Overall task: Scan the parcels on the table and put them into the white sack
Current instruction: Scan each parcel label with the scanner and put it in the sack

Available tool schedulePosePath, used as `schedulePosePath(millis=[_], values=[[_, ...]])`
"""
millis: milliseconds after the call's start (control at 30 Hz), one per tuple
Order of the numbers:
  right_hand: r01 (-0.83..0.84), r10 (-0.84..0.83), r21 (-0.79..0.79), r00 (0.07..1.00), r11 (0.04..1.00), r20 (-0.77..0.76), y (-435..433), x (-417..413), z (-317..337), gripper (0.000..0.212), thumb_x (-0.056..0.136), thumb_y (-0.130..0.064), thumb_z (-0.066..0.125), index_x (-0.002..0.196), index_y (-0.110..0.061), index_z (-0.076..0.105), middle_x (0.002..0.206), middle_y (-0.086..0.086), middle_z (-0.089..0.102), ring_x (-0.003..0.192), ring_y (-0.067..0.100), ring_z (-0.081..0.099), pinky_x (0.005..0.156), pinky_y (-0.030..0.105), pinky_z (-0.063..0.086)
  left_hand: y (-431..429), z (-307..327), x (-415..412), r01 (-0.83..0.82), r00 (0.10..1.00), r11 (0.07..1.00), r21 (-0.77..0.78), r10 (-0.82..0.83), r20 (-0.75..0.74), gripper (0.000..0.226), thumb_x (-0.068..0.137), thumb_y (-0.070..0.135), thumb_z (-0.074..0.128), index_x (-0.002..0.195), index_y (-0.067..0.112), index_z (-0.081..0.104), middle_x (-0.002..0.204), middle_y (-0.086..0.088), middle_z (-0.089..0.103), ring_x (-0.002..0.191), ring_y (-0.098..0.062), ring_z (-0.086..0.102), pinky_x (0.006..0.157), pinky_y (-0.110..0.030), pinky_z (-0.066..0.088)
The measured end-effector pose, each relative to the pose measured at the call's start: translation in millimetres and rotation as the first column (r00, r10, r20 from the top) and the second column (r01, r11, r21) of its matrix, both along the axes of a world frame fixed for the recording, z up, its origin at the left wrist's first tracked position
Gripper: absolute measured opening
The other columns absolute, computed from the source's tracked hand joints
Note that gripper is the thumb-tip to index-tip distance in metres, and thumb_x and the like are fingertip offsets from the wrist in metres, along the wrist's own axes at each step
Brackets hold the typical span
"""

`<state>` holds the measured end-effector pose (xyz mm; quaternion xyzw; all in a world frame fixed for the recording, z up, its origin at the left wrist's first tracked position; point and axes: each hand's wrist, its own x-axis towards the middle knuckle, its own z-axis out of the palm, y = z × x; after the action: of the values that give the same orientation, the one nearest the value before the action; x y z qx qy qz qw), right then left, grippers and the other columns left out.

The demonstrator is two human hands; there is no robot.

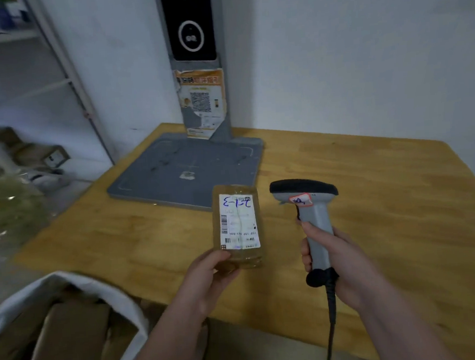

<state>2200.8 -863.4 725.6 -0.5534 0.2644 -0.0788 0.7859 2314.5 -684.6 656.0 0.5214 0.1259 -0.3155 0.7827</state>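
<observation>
Brown, tape-wrapped parcel (238, 227) with a white label sits mid-frame above the wooden surface (371, 187), left hand (209, 277) pinching its lower edge, right hand (335, 263) fingers curled around the grey scanner (308, 203) handle.

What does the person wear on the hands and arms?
Nothing that shows. The left hand and the right hand are bare, without gloves or rings; both forearms are uncovered to the picture's edge, with no sleeve, watch or bracelet.

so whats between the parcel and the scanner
Nothing: in the head view only bare wooden table shows between the parcel in the left hand and the barcode scanner in the right hand.
</observation>
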Motion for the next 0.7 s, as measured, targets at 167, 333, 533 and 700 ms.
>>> schedulePosePath(millis=[167, 333, 533, 700], values=[[-0.251, 0.251, -0.206, 0.968, 0.946, -0.026, 63, 7, 18, 0.038, 0.084, -0.031, 0.067, 0.114, -0.009, 0.060, 0.066, 0.004, 0.055, 0.052, 0.012, 0.049, 0.050, 0.023, 0.042, 74, 3, 5, -0.089, 0.990, 0.995, 0.037, 0.084, 0.116, 0.020, 0.090, 0.007, 0.059, 0.110, 0.005, 0.064, 0.083, -0.006, 0.074, 0.083, -0.023, 0.067, 0.078, -0.039, 0.054], [-0.407, 0.393, -0.363, 0.912, 0.838, -0.117, 114, 13, 27, 0.016, 0.089, -0.023, 0.066, 0.095, -0.010, 0.059, 0.064, 0.004, 0.054, 0.051, 0.012, 0.048, 0.047, 0.021, 0.040, 153, 2, 15, -0.211, 0.968, 0.968, 0.135, 0.188, 0.165, 0.025, 0.089, 0.027, 0.064, 0.110, 0.013, 0.064, 0.101, -0.007, 0.072, 0.094, -0.027, 0.066, 0.072, -0.035, 0.052], [-0.522, 0.500, -0.356, 0.851, 0.775, -0.158, 170, 19, 22, 0.012, 0.089, -0.022, 0.066, 0.089, -0.013, 0.058, 0.063, 0.004, 0.055, 0.049, 0.012, 0.048, 0.046, 0.021, 0.039, 220, 1, 12, -0.221, 0.967, 0.960, 0.173, 0.193, 0.166, 0.032, 0.090, 0.030, 0.062, 0.115, 0.010, 0.065, 0.107, -0.013, 0.072, 0.092, -0.026, 0.066, 0.073, -0.033, 0.049], [-0.565, 0.550, -0.310, 0.823, 0.765, -0.143, 194, 25, 19, 0.013, 0.088, -0.023, 0.069, 0.094, -0.014, 0.061, 0.063, 0.004, 0.053, 0.049, 0.013, 0.047, 0.046, 0.022, 0.038, 250, 0, 10, -0.210, 0.967, 0.958, 0.197, 0.174, 0.183, 0.034, 0.091, 0.032, 0.060, 0.118, 0.011, 0.064, 0.103, -0.010, 0.074, 0.094, -0.025, 0.069, 0.074, -0.034, 0.050]])
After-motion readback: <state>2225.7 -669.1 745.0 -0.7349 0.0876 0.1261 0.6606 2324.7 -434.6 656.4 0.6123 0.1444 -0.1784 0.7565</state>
